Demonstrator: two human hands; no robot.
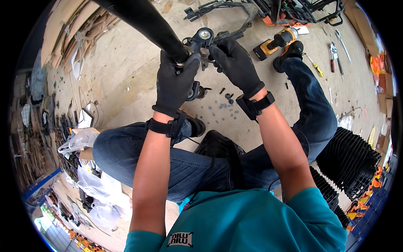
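A thick black tube (140, 27) slants down from the upper left, and my gloved left hand (176, 82) is closed round its lower end, where a metal ring shows. Beside that end sits a dark bracket (205, 35) with a round silver centre. My gloved right hand (235, 65) is at the bracket's right side, fingers curled and pinched together; whatever lies between its fingertips is hidden. Just below my left hand, a round black fitting (195, 91) is partly covered by the glove. Small dark bolts (228, 97) lie on the concrete floor below the right hand.
A yellow-and-black cordless drill (275, 43) rests near my right shoe. Farther right are a yellow screwdriver (317, 69), red-handled pliers (333, 59) and a wrench (343, 46). A black frame (241, 14) lies ahead. Cardboard (73, 25) and plastic bags (98, 189) fill the left; ribbed black parts (348, 164) stand right.
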